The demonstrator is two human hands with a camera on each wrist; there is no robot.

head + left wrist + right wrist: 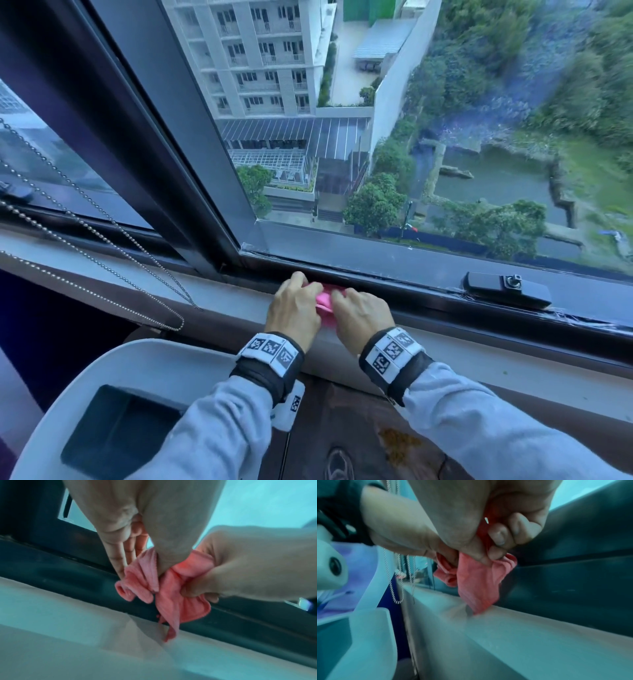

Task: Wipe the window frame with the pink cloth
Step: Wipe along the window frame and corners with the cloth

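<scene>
The pink cloth (324, 298) is bunched between both hands just above the pale sill, close to the dark lower window frame (394, 284). My left hand (295, 305) pinches one fold of the cloth (145, 582) between thumb and fingers. My right hand (359, 313) grips the other part, its fingers (500, 538) curled into the fabric. A loose tail of the cloth (476, 588) hangs down and touches the sill. Most of the cloth is hidden under the hands in the head view.
A black window latch (507, 289) sits on the frame to the right. Beaded blind chains (102, 270) hang at the left over the sill (222, 298). A white plastic chair back (144, 383) stands under my left arm. A dark upright mullion (164, 154) rises at the left.
</scene>
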